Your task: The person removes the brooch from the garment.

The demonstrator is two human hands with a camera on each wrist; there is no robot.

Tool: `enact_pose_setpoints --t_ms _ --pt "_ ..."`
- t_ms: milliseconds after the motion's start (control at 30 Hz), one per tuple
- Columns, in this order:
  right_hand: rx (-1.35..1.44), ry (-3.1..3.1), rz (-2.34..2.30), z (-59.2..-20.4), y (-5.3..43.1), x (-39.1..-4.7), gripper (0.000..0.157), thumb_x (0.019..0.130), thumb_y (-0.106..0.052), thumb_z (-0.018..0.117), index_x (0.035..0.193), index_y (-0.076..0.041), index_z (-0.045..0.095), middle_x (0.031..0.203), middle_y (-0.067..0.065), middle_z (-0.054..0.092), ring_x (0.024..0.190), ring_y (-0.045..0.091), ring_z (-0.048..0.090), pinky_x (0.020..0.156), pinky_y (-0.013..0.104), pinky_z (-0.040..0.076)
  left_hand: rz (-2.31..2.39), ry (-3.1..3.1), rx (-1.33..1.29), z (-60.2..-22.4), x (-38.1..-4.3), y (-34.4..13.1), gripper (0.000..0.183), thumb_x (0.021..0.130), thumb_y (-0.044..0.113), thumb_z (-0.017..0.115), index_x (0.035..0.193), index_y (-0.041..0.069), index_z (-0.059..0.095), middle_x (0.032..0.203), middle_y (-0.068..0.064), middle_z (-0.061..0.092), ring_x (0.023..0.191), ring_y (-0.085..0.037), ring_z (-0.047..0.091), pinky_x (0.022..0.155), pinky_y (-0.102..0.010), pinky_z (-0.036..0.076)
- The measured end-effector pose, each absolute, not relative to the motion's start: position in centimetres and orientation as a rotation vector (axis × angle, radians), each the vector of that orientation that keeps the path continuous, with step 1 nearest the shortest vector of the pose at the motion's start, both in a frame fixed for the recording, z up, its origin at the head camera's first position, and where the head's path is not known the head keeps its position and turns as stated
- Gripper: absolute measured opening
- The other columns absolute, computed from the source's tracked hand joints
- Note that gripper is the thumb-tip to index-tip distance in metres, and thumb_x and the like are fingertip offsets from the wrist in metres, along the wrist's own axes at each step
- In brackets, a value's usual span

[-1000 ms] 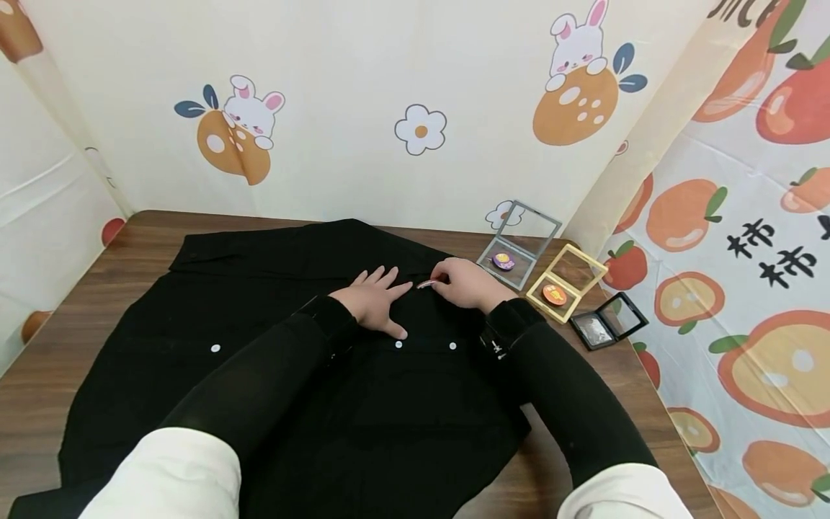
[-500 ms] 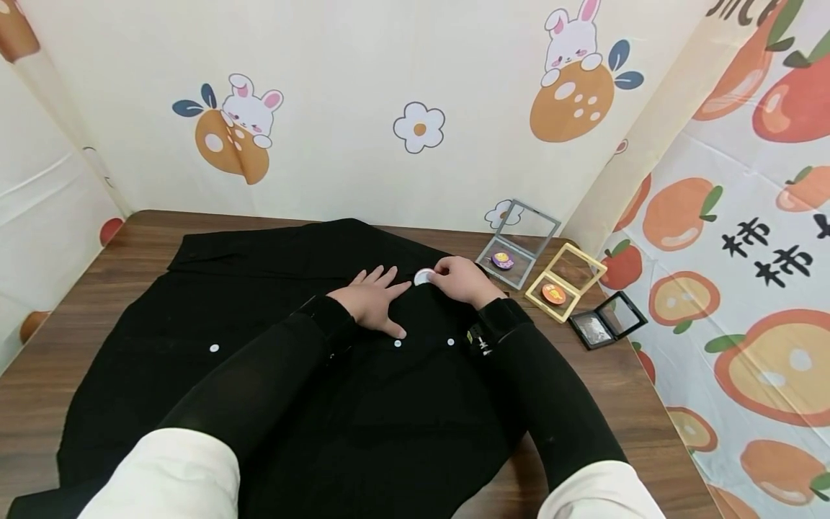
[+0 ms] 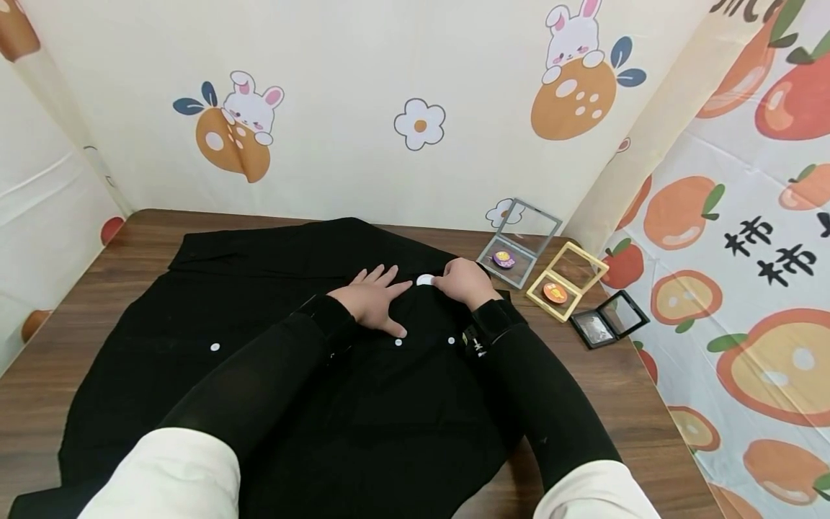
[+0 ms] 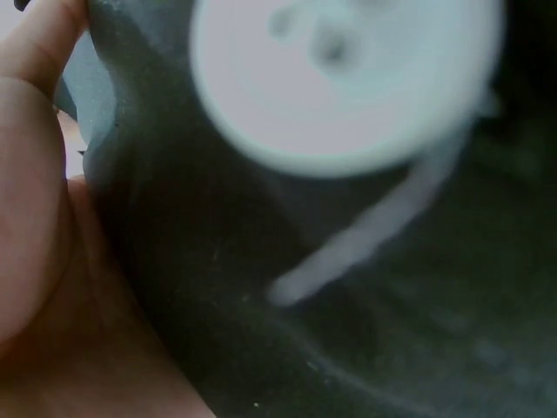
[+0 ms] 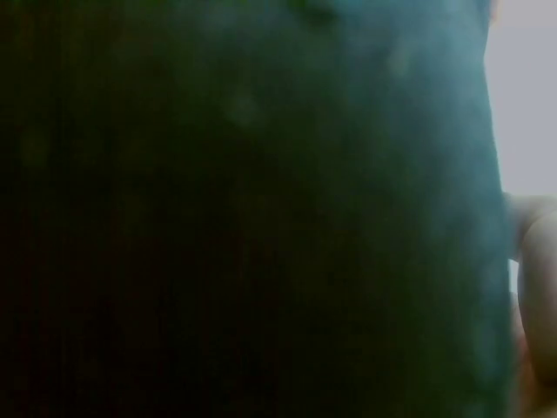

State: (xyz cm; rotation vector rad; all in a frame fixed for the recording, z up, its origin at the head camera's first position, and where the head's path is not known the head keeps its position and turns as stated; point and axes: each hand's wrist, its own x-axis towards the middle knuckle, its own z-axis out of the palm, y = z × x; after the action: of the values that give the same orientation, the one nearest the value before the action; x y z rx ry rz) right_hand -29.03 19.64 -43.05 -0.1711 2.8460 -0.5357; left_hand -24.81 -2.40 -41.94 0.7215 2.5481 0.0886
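Observation:
A black button-up shirt (image 3: 382, 411) lies spread over the wooden table. Flat on its upper part rests my left hand (image 3: 371, 299), fingers spread and thumb near a white button (image 3: 398, 342). Just right of those fingers, my right hand (image 3: 468, 282) pinches a white-looking round badge (image 3: 424, 280) against the cloth, its right part hidden by the fingers. The left wrist view has a white button (image 4: 339, 96) large and blurred, with part of the left hand (image 4: 52, 261) beside it. Dark fabric fills most of the right wrist view, with a finger (image 5: 541, 287) at its right edge.
To the right of the shirt stand three open display cases: a grey one (image 3: 533, 254) with a purple badge (image 3: 503, 259), a yellow one (image 3: 533, 293) with an orange badge (image 3: 555, 293), and a black one (image 3: 606, 310). A printed curtain (image 3: 337, 144) hangs behind the table.
The badge, seen almost edge-on at first, turned to show its white side and now lies lower against the shirt. The right hand shifted slightly; the left hand stayed put.

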Motion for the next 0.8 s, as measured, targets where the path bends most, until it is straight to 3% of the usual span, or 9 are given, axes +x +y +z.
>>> enact_pose_setpoints --t_ms 300,500,633,800 --pt "-0.148 2.829 -0.527 -43.4 19.4 -29.3 0.046 0.101 -0.037 0.063 0.066 -0.013 0.046 0.056 -0.002 0.037 0.051 0.017 0.039 0.055 0.033 0.033 0.127 2.561 0.727 -42.0 -24.8 -2.4 0.102 0.09 0.068 0.067 0.167 0.025 0.018 0.173 -0.013 0.001 0.157 -0.037 -0.001 0.124 -0.057 0.005" --pt "-0.159 2.836 -0.539 -43.6 19.5 -29.3 0.046 0.102 -0.038 0.062 0.067 -0.012 0.047 0.056 -0.002 0.039 0.052 0.018 0.04 0.056 0.034 0.033 0.211 2.651 0.748 -42.2 -25.4 -2.1 0.094 0.089 0.061 0.073 0.163 0.017 0.033 0.17 -0.017 0.016 0.156 -0.036 0.015 0.124 -0.051 0.017" --pt "-0.178 2.844 -0.551 -43.5 19.6 -29.3 0.045 0.101 -0.038 0.063 0.068 -0.012 0.05 0.057 -0.001 0.041 0.054 0.019 0.044 0.057 0.034 0.035 0.247 2.681 0.775 -42.3 -25.8 -1.9 0.094 0.091 0.06 0.072 0.164 0.018 0.031 0.169 -0.017 0.019 0.155 -0.034 0.021 0.123 -0.047 0.022" --pt "-0.197 2.842 -0.558 -43.4 19.5 -29.1 0.043 0.102 -0.037 0.063 0.068 -0.012 0.05 0.058 -0.001 0.041 0.054 0.019 0.042 0.057 0.034 0.035 0.223 2.664 0.807 -42.3 -26.2 -1.7 0.092 0.093 0.062 0.068 0.166 0.024 0.027 0.17 -0.016 0.016 0.156 -0.035 0.017 0.124 -0.048 0.018"
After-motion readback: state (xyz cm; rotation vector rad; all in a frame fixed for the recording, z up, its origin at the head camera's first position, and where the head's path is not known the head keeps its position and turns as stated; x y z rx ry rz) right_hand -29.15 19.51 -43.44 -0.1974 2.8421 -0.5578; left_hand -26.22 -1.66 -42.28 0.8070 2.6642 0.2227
